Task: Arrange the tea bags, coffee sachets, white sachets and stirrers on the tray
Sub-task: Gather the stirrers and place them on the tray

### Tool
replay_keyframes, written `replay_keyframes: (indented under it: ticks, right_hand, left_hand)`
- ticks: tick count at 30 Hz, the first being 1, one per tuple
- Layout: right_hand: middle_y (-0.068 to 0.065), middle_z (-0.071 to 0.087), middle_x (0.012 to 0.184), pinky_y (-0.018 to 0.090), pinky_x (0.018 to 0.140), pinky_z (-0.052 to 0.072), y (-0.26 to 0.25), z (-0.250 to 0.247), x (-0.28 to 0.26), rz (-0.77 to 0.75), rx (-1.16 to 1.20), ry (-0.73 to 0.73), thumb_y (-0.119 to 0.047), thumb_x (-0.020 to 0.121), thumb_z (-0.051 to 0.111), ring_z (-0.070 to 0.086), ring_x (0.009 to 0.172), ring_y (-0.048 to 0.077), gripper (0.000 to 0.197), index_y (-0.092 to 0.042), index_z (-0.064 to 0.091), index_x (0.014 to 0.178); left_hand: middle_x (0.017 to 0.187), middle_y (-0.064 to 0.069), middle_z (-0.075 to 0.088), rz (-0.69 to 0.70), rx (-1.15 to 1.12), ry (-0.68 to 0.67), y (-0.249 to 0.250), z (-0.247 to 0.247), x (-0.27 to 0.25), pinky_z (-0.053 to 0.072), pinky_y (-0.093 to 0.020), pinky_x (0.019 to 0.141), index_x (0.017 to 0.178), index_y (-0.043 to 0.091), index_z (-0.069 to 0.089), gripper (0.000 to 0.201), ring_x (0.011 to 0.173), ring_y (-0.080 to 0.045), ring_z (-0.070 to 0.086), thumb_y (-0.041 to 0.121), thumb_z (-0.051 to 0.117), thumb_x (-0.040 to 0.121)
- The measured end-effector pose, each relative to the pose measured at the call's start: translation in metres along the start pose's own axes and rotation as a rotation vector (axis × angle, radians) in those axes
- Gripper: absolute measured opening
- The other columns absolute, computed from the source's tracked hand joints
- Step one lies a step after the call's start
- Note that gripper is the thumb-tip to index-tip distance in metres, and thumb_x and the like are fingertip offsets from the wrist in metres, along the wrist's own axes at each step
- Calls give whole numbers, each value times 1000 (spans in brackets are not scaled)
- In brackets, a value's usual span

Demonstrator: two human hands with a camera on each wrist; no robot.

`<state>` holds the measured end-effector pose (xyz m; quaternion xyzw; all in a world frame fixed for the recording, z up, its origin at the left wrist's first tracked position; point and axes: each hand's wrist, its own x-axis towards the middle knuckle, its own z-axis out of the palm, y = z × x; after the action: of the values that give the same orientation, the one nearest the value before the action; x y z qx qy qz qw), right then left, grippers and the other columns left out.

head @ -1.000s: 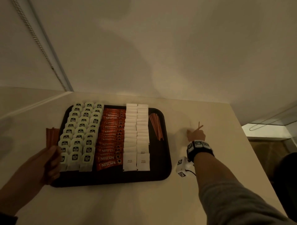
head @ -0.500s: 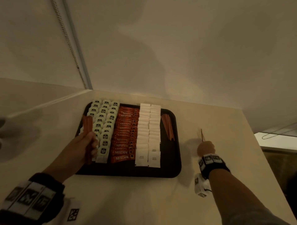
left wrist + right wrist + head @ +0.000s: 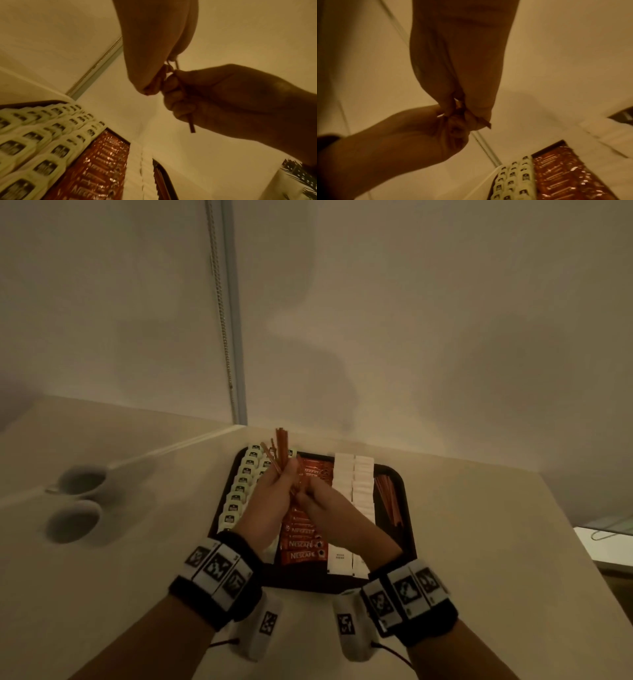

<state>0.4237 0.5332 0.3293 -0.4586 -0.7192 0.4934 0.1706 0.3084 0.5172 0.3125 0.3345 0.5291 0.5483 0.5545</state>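
Above the tray's middle: both hands meet over the tray [image 3: 409, 529]
Left hand [image 3: 270, 501]: fingers curled round a bundle of stirrers [image 3: 281, 451], ends fanning toward 12 o'clock
Right hand [image 3: 330, 508]: fingertips pinching a loose stirrer [image 3: 191, 127] against the bundle's lower end
Placed stirrers [image 3: 387, 501]: lying at the tray's 3 o'clock edge, beside the white sachets [image 3: 354, 484]
Risk: a loosened grip during the merge could drop splayed sticks onto the coffee sachets [image 3: 303, 546] or tea bags [image 3: 239, 491] and disturb the neat rows
Side risk: cups [image 3: 77, 501] at 9 o'clock stand well apart, unlikely to be hit

One tray [image 3: 409, 501], two cups [image 3: 77, 501]
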Motion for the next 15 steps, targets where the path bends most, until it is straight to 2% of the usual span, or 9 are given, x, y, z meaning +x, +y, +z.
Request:
replay_keyframes:
  ticks: [2,4,7,8,9,11,12,13,15]
  right_hand:
    - [5,57,88,29,69,48,-5,7,1,18,22,47,-18,99,42,54,75,12,12,-10,51,99]
    - [4,55,89,29,70,48,-5,8,4,33,52,125,-14,99,38,53,76,15,17,-9,55,104]
    - [4,51,110,41,93,48,-1,11,12,0,-68,267,-15,98,39,55,100,22,25,-19,62,108]
    - [5,52,111,40,94,48,-2,13,12,-12,-113,308,-15,97,42,55,101,21,26,-19,63,112]
    - [6,57,109,33,91,49,-4,15,11,-47,-148,352,-14,96,47,56,96,17,26,-18,64,115]
    - [6,67,98,10,74,48,-8,20,9,-133,-174,412,-12,91,56,57,79,5,25,-15,65,114]
    - [6,69,94,5,67,46,-10,23,7,-155,-156,425,-13,90,59,55,70,0,23,-14,65,112]
    - [5,70,91,4,63,46,-12,26,6,-157,-139,429,-13,88,61,55,66,-2,19,-13,63,108]
    - [4,68,88,11,65,50,-14,28,7,-148,-128,406,-13,84,65,58,71,-1,19,-14,57,101]
  left_hand:
    - [57,12,56,-6,8,92,0,-6,3,39,-22,52,75,22,54,34,51,-2,52,39,38,101]
    - [58,9,49,-6,-68,161,-1,-14,5,37,-24,49,73,21,48,35,52,-6,49,37,36,102]
    - [52,8,38,19,-110,114,-2,-22,1,31,-22,40,84,27,52,25,43,-7,38,36,36,102]
    - [49,10,38,19,-118,56,0,-22,-2,31,-20,40,89,29,53,21,41,-6,36,36,38,101]
    - [47,10,41,7,-128,-8,3,-20,-6,33,-18,39,91,26,53,19,41,-4,37,36,39,100]
    - [48,10,52,-57,-139,-83,5,-14,-11,38,-14,39,97,17,54,21,40,-1,48,32,41,100]
    - [51,10,57,-98,-148,-84,5,-13,-11,40,-13,39,103,14,55,24,41,0,52,32,40,100]
    - [58,8,62,-138,-168,-70,5,-12,-10,42,-14,40,109,11,56,28,45,0,56,33,40,101]
    - [70,2,67,-191,-188,-46,6,-14,-6,45,-16,44,112,8,59,35,53,-4,63,34,38,101]
